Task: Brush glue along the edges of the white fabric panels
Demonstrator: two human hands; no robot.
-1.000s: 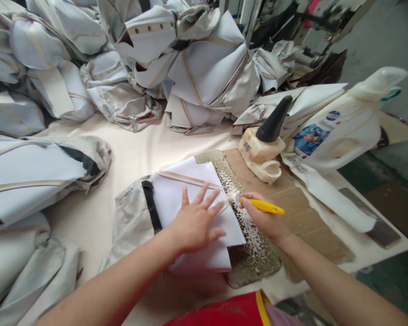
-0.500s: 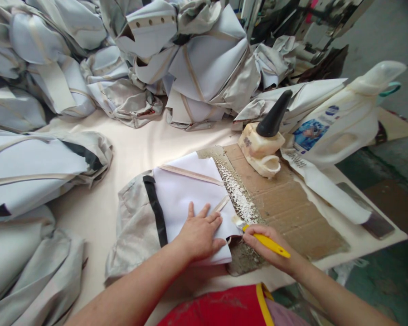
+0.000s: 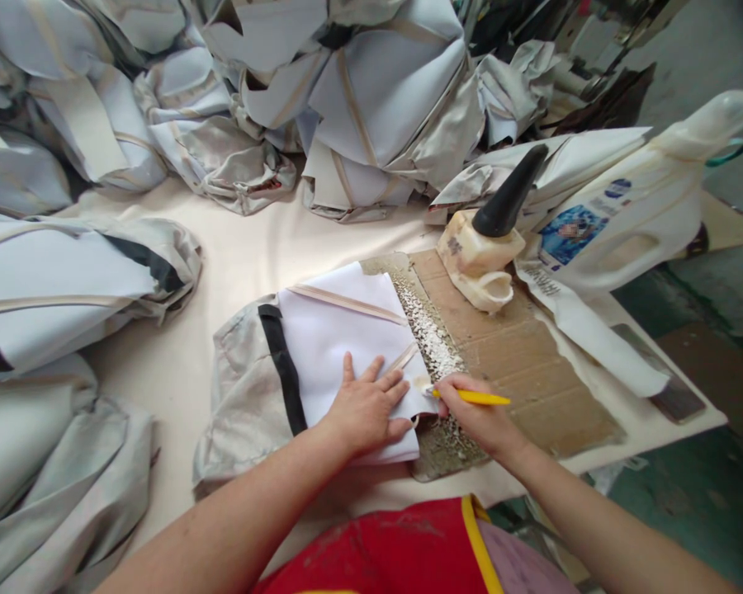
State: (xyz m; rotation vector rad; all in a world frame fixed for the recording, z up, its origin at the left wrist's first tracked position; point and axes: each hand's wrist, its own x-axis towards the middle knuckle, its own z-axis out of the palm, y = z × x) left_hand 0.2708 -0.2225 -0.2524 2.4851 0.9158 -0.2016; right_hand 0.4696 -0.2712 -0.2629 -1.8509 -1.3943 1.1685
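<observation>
A white fabric piece (image 3: 340, 338) with a tan strip and a black band lies on the cream table (image 3: 248, 247). My left hand (image 3: 366, 408) presses flat on its near right corner. My right hand (image 3: 470, 412) grips a small yellow-handled brush (image 3: 470, 397), its tip touching the fabric's right edge beside my left fingers. Under that edge lies a glue-crusted cardboard sheet (image 3: 520, 363).
A cream glue bottle with a black cone nozzle (image 3: 492, 239) stands on the cardboard's far end, and a large white jug (image 3: 619, 223) lies beside it. Heaps of white and grey fabric pieces (image 3: 359, 107) fill the back and left. The table ends just right of the cardboard.
My right hand drew the brush down the fabric's right edge toward me, then moved it slightly back up. My left hand slid nearer along the fabric.
</observation>
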